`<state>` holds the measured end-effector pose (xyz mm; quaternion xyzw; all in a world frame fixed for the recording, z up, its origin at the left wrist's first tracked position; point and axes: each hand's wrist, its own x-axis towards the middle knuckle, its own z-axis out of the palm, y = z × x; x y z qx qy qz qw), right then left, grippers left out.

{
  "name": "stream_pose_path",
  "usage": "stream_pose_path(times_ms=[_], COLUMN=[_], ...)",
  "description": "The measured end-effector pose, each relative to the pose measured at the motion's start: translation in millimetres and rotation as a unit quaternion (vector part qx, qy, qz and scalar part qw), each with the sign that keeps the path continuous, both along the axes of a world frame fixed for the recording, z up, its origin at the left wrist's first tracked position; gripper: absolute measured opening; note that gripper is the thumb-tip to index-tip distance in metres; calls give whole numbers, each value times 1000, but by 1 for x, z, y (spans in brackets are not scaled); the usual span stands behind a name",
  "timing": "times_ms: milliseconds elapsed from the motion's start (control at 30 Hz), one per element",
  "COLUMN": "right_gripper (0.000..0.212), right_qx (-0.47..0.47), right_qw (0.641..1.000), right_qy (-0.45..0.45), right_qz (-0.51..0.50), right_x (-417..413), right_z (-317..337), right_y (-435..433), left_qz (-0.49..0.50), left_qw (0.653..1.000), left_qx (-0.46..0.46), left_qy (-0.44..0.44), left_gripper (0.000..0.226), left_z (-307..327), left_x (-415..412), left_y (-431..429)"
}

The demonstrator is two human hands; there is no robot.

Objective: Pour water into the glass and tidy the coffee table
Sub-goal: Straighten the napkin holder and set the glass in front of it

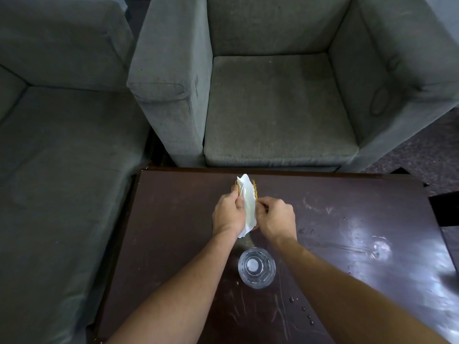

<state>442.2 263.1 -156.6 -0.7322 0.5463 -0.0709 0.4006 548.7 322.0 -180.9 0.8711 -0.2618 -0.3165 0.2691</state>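
Left hand and right hand both grip the one napkin holder stuffed with napkins, close to the tabletop's far edge. One glass sits nearer me, lots of room rightward.

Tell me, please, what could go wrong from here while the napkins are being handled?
The glass stands upright between the forearms, close to the left hand and right hand; pulling an arm back could knock it over.
Both hands grip the napkin holder around the white napkins; one might slip out or tear.
Droplets lie on the table at the right; napkins set there would likely get wet.
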Motion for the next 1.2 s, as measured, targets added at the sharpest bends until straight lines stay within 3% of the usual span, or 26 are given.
stream_pose_path(times_ms=[300, 500, 633, 767, 967, 1200], right_gripper=[19, 19, 40, 65, 99, 108], right_qx=[-20, 39, 61, 121, 77, 67], right_qw=[1000, 997, 992, 982, 974, 984], right_qy=[20, 45, 34, -6, 30, -33], right_qz=[-11, 47, 103, 146, 209, 164], right_x=[-33, -67, -91, -116, -124, -120], right_z=[1, 0, -3, -15, -28, -51], right_y=[-3, 4, 22, 41, 60, 77], left_qz=[95, 119, 81, 11, -28, -15], left_qw=[995, 978, 971, 979, 980, 992], left_qx=[8, 43, 0, -4, -42, -85], left_qy=[22, 167, 225, 201, 194, 95], left_gripper=[38, 21, 43, 69, 91, 88], left_z=[4, 3, 10, 3, 6, -18], left_x=[-5, -18, -31, -47, -76, -85], left_y=[35, 72, 92, 123, 144, 143])
